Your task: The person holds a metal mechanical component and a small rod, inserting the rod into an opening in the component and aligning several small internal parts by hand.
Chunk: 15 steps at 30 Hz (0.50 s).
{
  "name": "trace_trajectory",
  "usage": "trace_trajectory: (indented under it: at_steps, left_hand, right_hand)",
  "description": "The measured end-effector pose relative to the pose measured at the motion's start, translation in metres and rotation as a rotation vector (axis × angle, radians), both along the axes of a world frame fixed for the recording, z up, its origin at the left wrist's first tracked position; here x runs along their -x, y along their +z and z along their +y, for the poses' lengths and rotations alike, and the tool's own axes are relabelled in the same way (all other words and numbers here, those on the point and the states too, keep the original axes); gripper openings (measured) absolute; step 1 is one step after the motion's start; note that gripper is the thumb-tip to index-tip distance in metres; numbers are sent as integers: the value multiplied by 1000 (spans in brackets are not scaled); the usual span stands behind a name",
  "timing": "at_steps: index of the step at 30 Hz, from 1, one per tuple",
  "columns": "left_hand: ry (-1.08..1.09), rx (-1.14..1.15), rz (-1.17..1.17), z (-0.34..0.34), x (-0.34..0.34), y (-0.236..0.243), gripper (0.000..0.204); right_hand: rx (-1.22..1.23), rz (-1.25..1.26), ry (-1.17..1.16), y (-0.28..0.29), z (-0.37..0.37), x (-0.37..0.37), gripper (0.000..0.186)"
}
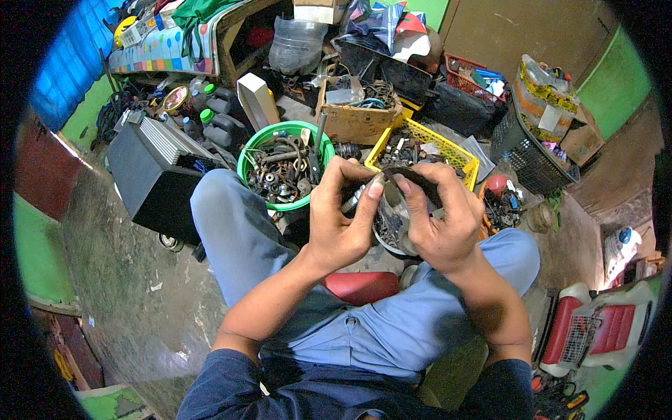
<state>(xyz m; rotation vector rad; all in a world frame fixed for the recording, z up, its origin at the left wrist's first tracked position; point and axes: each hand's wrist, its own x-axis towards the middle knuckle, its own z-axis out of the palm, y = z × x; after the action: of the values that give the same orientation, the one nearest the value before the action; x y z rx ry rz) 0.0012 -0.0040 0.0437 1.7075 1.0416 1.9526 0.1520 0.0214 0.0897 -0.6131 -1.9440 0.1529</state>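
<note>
Dark in colour, a thin curved part is sitting between my two hands; its material I'm not making out. My left hand is pinching one edge between thumb and fingers, and my right hand is gripping the other. Ahead and left of my left hand, a green basin is holding jumbled parts; ahead of my right hand, a yellow crate is holding more. The handling seems under way: nothing's set down yet, and I can't tell which pieces are finished.
</note>
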Motion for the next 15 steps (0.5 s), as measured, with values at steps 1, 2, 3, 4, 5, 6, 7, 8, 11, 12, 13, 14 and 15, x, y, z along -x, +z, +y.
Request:
trace_trajectory:
  at_steps: [1, 2, 3, 4, 5, 6, 7, 8, 11, 12, 13, 14, 15]
  left_hand:
    - [-5, 18, 0, -1, 0, 1, 14]
    - [-10, 37, 0, -3, 0, 2, 14]
    - [-9, 44, -2, -4, 0, 3, 13]
    - [-9, 52, -4, -4, -1, 3, 13]
    - [-10, 59, -7, -5, -1, 3, 13]
    - [-7, 49, -3, -4, -1, 2, 13]
    - [-3, 38, 1, -3, 0, 2, 13]
    - [1, 27, 4, -2, 0, 1, 13]
    - [-8, 52, 0, -4, -1, 5, 13]
    - [-22, 67, -17, -4, -2, 5, 13]
    - [-33, 84, -33, -6, -2, 5, 13]
    - [-44, 101, -48, -6, -2, 5, 13]
    - [-30, 88, -32, -6, -1, 5, 13]
  right_hand:
    - [-2, -4, -2, 0, 0, 0, 14]
    - [-4, -7, -4, -1, 1, 0, 13]
    - [-7, -11, -6, -1, 1, 0, 13]
    - [0, -12, -13, -1, 1, 0, 13]
    - [6, -14, -21, -2, 1, 1, 13]
    - [12, -15, -28, -2, 1, 1, 13]
    - [14, -19, -32, -2, 1, 1, 13]
    - [16, -23, -37, -3, 0, 1, 13]
    - [13, -29, -46, -4, 1, 1, 13]
    - [10, -30, -49, -4, 2, 1, 13]
    - [22, -33, -45, -3, 1, 2, 13]
    - [35, -35, -42, -1, 0, 2, 12]
    - [47, -38, -38, 0, 0, 2, 12]
